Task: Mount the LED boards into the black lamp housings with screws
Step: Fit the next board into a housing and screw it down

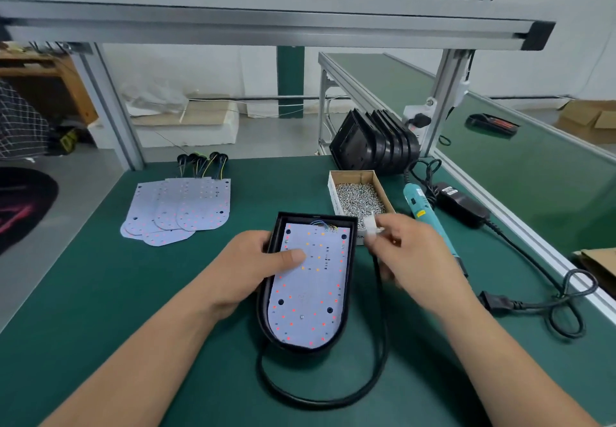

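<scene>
Head view: LED board point(310, 293) sits inside the black housing point(264, 306). Left hand point(253, 260) grips the housing's left wall, thumb pressing the board flat. Right hand point(410, 253), blurred, hovers at the housing's upper right by the screw box point(353, 174); its fingers are bunched, but whether they hold a screw I cannot tell. The step is probably screw-fetching; the next move needs the screwdriver point(423, 209) right of the housing. Bare surface point(100, 293) lies left of the housing, and a cable point(316, 405) loops below it.
</scene>
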{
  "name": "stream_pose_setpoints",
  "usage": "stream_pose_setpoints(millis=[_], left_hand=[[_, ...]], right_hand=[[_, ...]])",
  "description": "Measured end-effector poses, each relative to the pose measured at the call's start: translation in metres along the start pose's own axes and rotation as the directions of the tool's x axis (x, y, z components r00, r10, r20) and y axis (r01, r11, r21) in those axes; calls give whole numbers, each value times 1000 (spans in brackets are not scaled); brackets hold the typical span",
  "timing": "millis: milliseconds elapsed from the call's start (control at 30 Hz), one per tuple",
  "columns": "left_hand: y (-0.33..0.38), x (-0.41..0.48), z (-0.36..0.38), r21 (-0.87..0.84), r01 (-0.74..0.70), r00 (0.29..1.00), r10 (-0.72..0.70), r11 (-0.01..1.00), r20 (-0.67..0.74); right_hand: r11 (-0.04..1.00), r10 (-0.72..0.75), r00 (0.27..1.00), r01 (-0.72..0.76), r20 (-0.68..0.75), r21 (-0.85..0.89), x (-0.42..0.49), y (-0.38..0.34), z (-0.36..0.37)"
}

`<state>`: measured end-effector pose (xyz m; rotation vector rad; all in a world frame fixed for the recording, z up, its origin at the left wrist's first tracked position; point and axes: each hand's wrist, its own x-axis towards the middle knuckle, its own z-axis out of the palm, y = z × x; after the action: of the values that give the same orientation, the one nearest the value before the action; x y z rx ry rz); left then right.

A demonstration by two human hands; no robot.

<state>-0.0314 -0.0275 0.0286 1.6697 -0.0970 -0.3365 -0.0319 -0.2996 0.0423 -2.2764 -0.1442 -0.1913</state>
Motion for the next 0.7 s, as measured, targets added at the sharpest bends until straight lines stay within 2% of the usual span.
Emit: stream_pose_setpoints(millis=[100, 167, 233, 367, 433, 500, 567, 633, 700], left_hand=[[1, -3, 7, -101, 12, 998, -4, 995, 70], [2, -5, 11, -121, 6, 996, 5, 993, 86], [3, -6, 13, -126, -13, 995, 25, 992, 93], [4, -9, 11, -146, -20, 989, 41, 989, 141], [3, -9, 10, -151, -13, 984, 39, 988, 173], [3, -9, 11, -174, 15, 978, 22, 985, 207], [1, -8, 14, -190, 27, 979, 12, 981, 202], [0, -6, 20, -241, 27, 992, 3, 970, 123], [-2, -4, 27, -284, 21, 1000, -14, 959, 25]], right_hand=[[913, 85, 996, -67, -28, 403, 18, -11, 8], [776, 102, 994, -63, -26, 627, 26, -18, 12], [587, 80, 997, -32, -18, 809, 30, -24, 18], [206, 42, 997, 55, -65, 977, 33, -35, 27], [97, 79, 994, 66, -74, 993, 33, -37, 26], [32, 119, 991, 57, -60, 998, 32, -33, 24], [13, 127, 991, 45, -47, 999, 29, -28, 24], [74, 76, 996, 34, -39, 997, 22, -23, 25], [195, 6, 999, 39, -41, 980, 15, -19, 27]])
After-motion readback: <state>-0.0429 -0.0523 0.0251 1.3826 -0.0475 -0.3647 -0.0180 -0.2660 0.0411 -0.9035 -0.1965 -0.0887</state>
